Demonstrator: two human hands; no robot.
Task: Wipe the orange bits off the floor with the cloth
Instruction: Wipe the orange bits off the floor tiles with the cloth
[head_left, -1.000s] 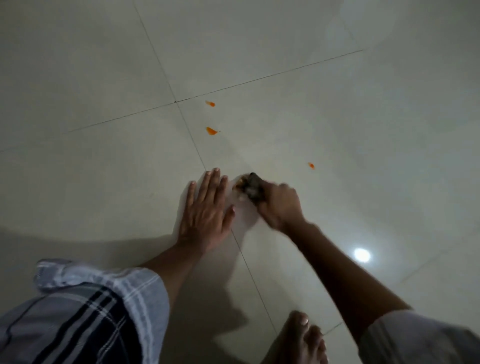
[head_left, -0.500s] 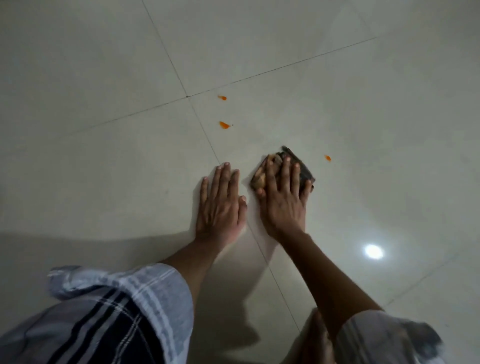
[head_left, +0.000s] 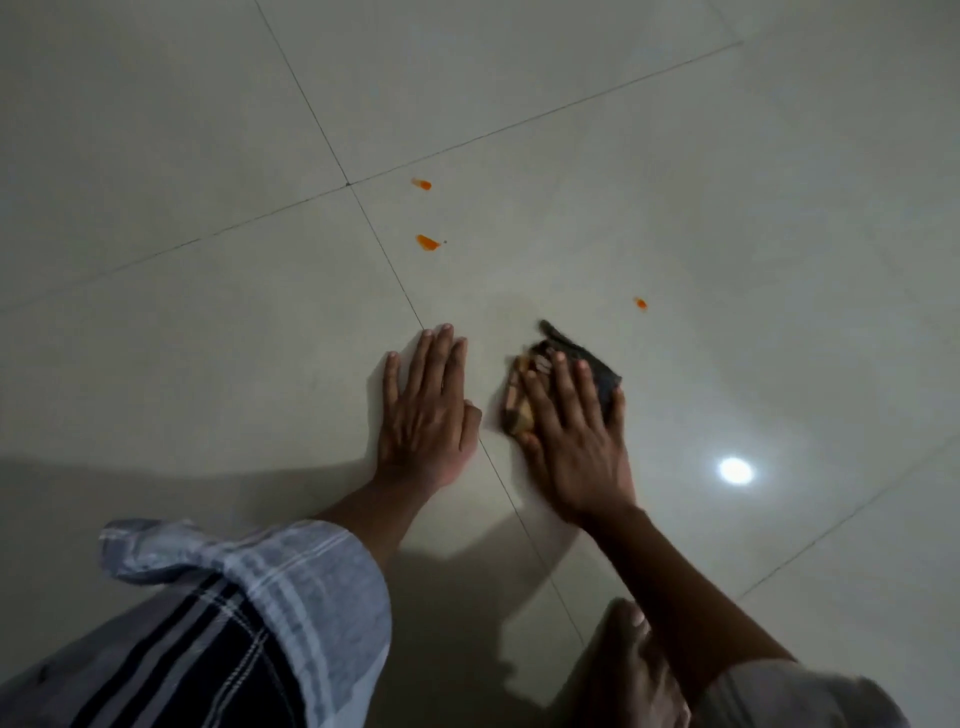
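The dark cloth (head_left: 587, 364) lay flat on the floor (head_left: 208, 208) under the right hand (head_left: 571, 441), whose straight fingers pressed it down; the left hand (head_left: 426, 410) rested just beside it, palm flat, holding nothing. Three orange bits (head_left: 427, 241) sat beyond the fingertips, small, bright and smeared

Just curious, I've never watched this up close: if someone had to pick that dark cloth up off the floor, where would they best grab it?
Probably the dark corner of the cloth that sticks out beyond the right hand, toward the far right. It lies flat and uncovered, so a pinch grip from above, on that far side, should catch it. The near part is pressed under the palm.
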